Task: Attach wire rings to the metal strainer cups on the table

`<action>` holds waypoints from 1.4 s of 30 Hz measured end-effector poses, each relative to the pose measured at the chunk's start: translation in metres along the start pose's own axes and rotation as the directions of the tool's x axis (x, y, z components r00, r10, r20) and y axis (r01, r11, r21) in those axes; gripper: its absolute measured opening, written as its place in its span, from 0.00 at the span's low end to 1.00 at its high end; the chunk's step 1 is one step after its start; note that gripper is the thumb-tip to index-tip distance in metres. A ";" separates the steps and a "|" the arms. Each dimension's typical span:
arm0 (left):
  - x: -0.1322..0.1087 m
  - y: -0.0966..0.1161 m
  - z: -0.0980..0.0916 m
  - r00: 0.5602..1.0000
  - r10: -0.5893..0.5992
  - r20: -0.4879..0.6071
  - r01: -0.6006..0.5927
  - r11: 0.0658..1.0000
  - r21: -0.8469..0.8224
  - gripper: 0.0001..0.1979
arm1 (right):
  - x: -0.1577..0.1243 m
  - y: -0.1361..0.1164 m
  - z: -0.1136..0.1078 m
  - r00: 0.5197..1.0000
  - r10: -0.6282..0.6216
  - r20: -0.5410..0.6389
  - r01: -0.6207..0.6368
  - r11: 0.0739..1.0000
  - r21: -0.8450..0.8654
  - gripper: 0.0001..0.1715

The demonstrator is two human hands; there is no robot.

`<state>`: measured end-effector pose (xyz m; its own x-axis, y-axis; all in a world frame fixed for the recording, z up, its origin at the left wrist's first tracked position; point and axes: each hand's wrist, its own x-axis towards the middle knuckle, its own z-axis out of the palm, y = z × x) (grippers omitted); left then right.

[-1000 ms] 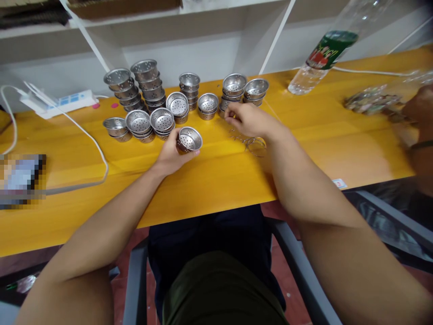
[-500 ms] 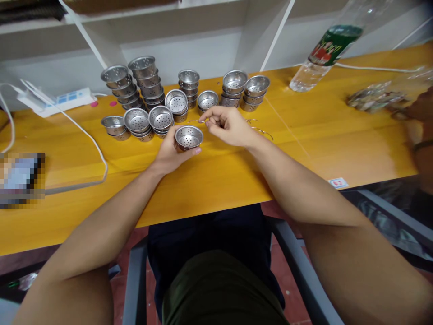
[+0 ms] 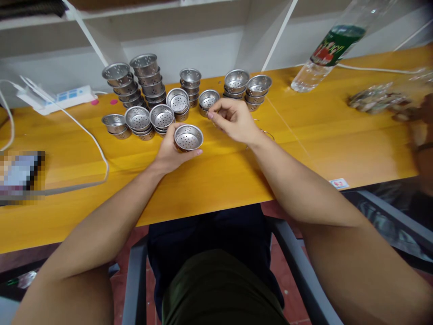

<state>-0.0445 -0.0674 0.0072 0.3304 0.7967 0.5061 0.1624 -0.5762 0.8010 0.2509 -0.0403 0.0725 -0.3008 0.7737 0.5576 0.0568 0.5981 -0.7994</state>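
My left hand (image 3: 174,149) is wrapped round a small perforated metal strainer basket (image 3: 188,137), its open top tilted up toward me. My right hand (image 3: 233,118) is up and to the right of it, thumb and fingertips pinched together; whatever is between them is too small to make out. Just beyond those fingertips stands another strainer basket (image 3: 209,100). Thin curved wires (image 3: 269,134) lie on the table by my right wrist, partly hidden by it. Several stacks of the same baskets (image 3: 147,76) stand behind both hands.
A power strip (image 3: 64,100) with white cables lies at the back left, and a pixelated phone-like object (image 3: 20,174) at the left edge. Back right stands a plastic bottle (image 3: 318,61). Beyond it, another person's hand (image 3: 419,110) is near a shiny pile (image 3: 379,99).
My right hand has drawn slightly right and up, away from the held basket. The thin wire seen at its fingertips before no longer shows clearly. My left hand keeps its hold.
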 end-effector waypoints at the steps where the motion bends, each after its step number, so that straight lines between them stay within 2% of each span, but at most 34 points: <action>1: 0.000 0.001 0.000 1.000 0.003 0.001 -0.003 1.000 0.006 0.55 | 0.001 0.000 0.000 1.000 0.010 -0.005 -0.010 1.000 0.023 0.37; 6: 0.002 0.008 -0.001 0.999 0.030 -0.014 -0.029 0.998 0.047 0.56 | 0.002 0.002 0.000 0.999 0.052 -0.011 -0.050 0.990 0.129 0.37; 12: 0.001 0.005 -0.001 0.998 0.014 -0.064 -0.009 0.997 0.080 0.59 | 0.002 -0.004 -0.001 0.994 0.106 -0.029 -0.103 0.989 0.104 0.32; 15: 0.001 0.000 0.001 0.996 0.029 -0.087 -0.025 0.999 0.044 0.61 | 0.001 -0.011 -0.004 0.993 0.115 -0.008 -0.114 0.990 0.086 0.27; 20: 0.003 -0.002 0.007 0.998 0.032 -0.057 -0.036 0.997 -0.071 0.58 | 0.001 -0.011 -0.006 0.994 0.104 0.016 -0.105 0.993 0.049 0.22; 24: 0.002 0.002 0.009 1.000 -0.005 -0.027 0.002 0.996 -0.089 0.57 | -0.001 -0.009 0.000 0.996 0.079 0.035 -0.079 0.996 0.027 0.20; 29: 0.000 0.004 0.005 1.000 -0.014 -0.015 0.014 0.999 -0.042 0.59 | -0.002 -0.017 0.005 0.997 0.077 0.029 -0.077 0.997 0.007 0.22; 36: 0.003 0.008 -0.002 0.995 0.035 -0.089 -0.029 0.997 0.069 0.62 | -0.005 -0.025 0.003 0.995 0.049 0.083 -0.051 0.999 0.016 0.22; 39: 0.005 0.009 -0.003 0.994 0.066 -0.084 -0.060 0.995 0.081 0.59 | -0.007 -0.025 0.011 0.992 0.047 0.120 -0.051 0.998 0.026 0.20; 42: 0.006 0.007 -0.001 0.995 0.043 -0.086 -0.037 0.997 0.068 0.58 | -0.010 -0.022 0.022 0.990 0.061 0.124 -0.064 0.998 0.018 0.19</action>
<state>-0.0422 -0.0667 0.0166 0.2558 0.7838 0.5660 0.2132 -0.6167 0.7578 0.2313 -0.0656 0.0794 -0.4122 0.7769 0.4759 0.0589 0.5440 -0.8370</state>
